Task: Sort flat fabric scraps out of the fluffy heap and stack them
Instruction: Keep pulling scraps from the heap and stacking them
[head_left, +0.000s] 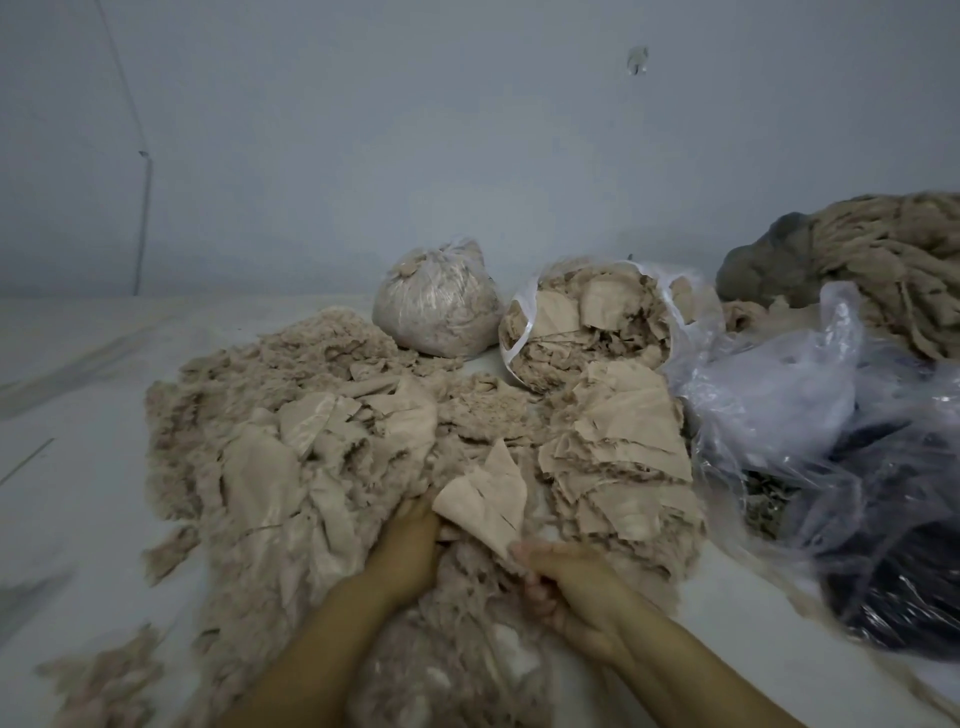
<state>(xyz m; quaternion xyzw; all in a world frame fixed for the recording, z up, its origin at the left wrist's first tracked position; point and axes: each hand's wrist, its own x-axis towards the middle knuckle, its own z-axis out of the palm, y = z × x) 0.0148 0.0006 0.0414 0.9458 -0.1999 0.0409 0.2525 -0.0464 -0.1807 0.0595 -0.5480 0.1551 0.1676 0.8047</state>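
1. A beige scrap (485, 501) is held up over the near middle of the heap (270, 467), with one hand at each of its lower edges
2. The left hand (410, 540) is at the scrap's lower left edge; its fingers are hidden under the fabric, so I cannot tell whether they grip it
3. The right hand (563, 582) has its fingers curled, pinching the scrap's lower right corner together with some fluff
4. The heap spreads across the pale floor (78, 389), fluffy fibre mixed with larger flat pieces
5. The stack (618, 441) of flat scraps lies just right of the held scrap, touching the heap's right side
6. Behind the stack an open bag (587, 322) lies on its side, full of scraps; left of it stands a tied bag (436, 306) of fluff
7. To the right lie crumpled clear plastic (810, 405) over something dark, and behind it a pile of rope-like fibre (893, 260) against the wall
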